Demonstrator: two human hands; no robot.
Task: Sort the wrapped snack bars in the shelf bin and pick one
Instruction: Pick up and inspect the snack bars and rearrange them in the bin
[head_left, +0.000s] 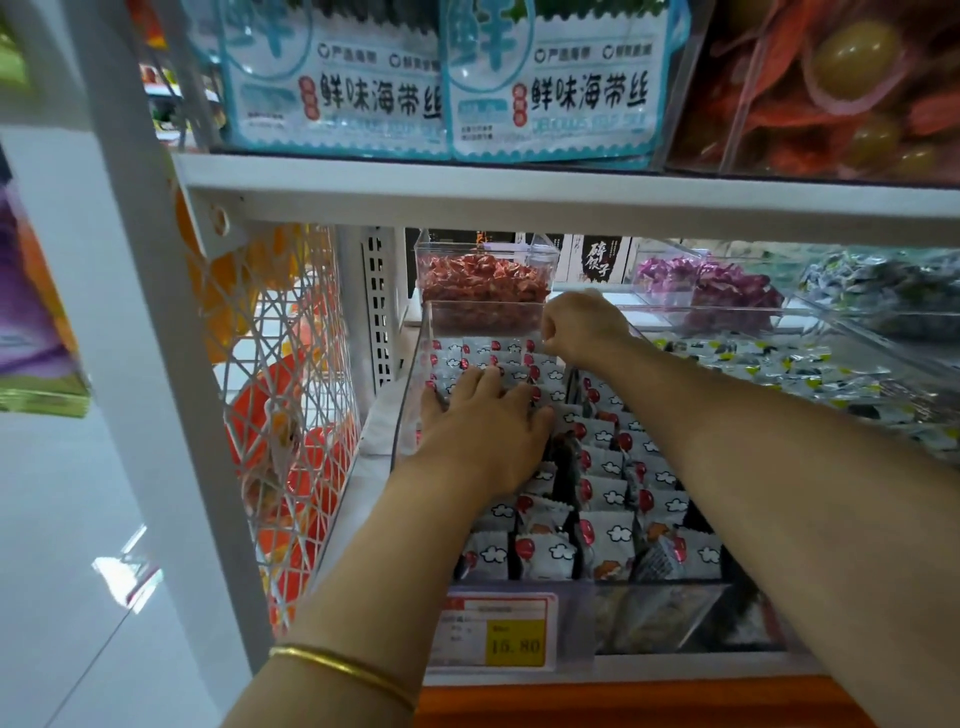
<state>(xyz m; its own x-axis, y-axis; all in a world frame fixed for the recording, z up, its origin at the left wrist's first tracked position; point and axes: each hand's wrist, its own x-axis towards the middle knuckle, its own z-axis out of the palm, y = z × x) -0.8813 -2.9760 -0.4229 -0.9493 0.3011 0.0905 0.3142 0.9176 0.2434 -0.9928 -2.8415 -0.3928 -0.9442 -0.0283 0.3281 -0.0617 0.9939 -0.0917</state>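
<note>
Now, left hand (483, 426): pressing flat, fingers straight, on snack bars (605, 493).
right hand (582, 327): curling at its one o'clock; grip unclear.

The snack bars (602, 540) are wrapped in smooth plastic film with a soft sheen. The bin (410, 395) holding them is clear, glossy hard plastic. The shelf (519, 192) frame is smooth, matt, white-painted metal, with a white lattice side panel (291, 364). A polished gold-coloured metal bangle (343, 670) circles one wrist. The price label (498, 631) is paper behind clear plastic.
</note>
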